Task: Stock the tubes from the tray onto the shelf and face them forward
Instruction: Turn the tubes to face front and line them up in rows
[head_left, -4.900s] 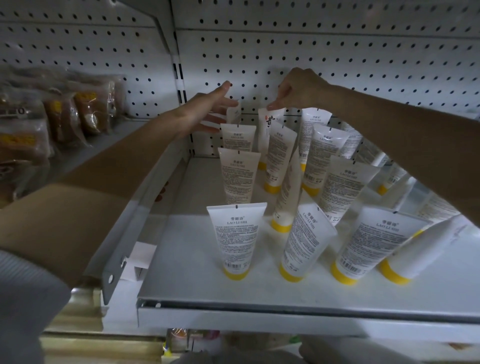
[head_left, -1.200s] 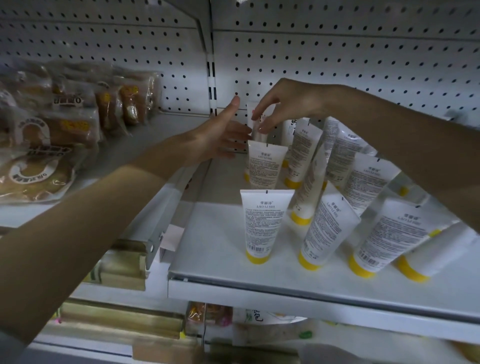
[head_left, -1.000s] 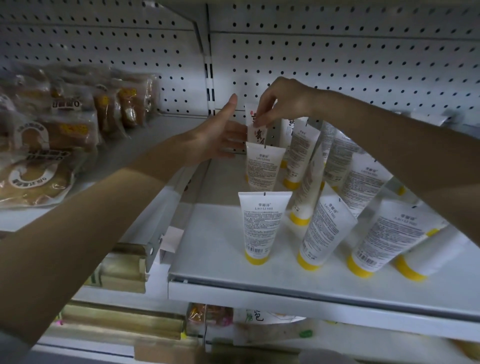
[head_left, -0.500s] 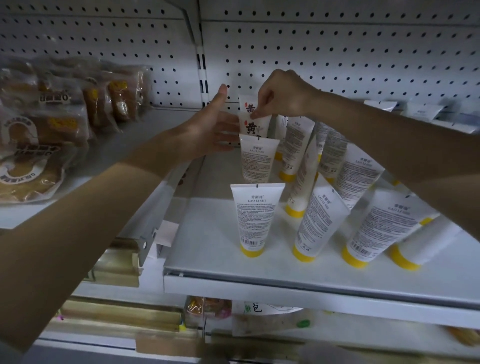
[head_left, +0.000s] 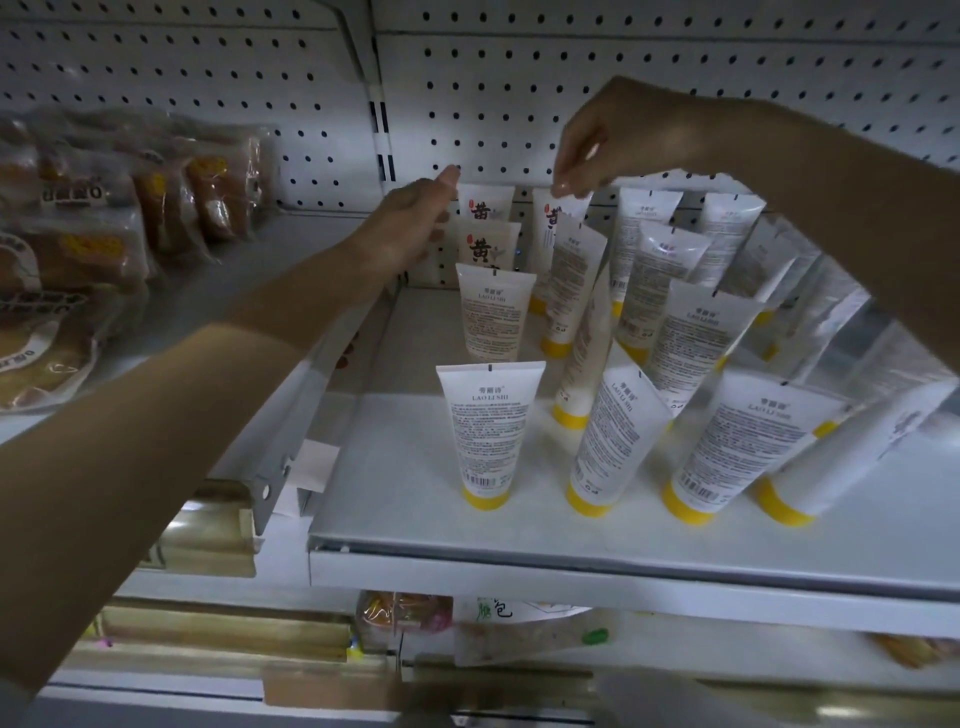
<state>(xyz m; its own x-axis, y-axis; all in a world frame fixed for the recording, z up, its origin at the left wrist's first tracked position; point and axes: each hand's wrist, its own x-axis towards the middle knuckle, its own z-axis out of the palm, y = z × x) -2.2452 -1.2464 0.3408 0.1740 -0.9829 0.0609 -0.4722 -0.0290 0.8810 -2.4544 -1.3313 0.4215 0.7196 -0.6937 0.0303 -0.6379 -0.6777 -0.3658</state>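
- Head view: bread packs are seen at the far left.
- The left hand is held with straight fingers just beside two back tubes.
- The top of the next tube is pinched by the right hand.
- More tubes are stood on caps across the shelf.

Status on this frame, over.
Right hand pinches crimped top of white yellow-capped tube, back row. Left hand touches front-facing tubes beside it. Tilted tube close in front.

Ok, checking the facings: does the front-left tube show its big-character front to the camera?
No, the front-left tube shows fine print and a barcode, not large characters.
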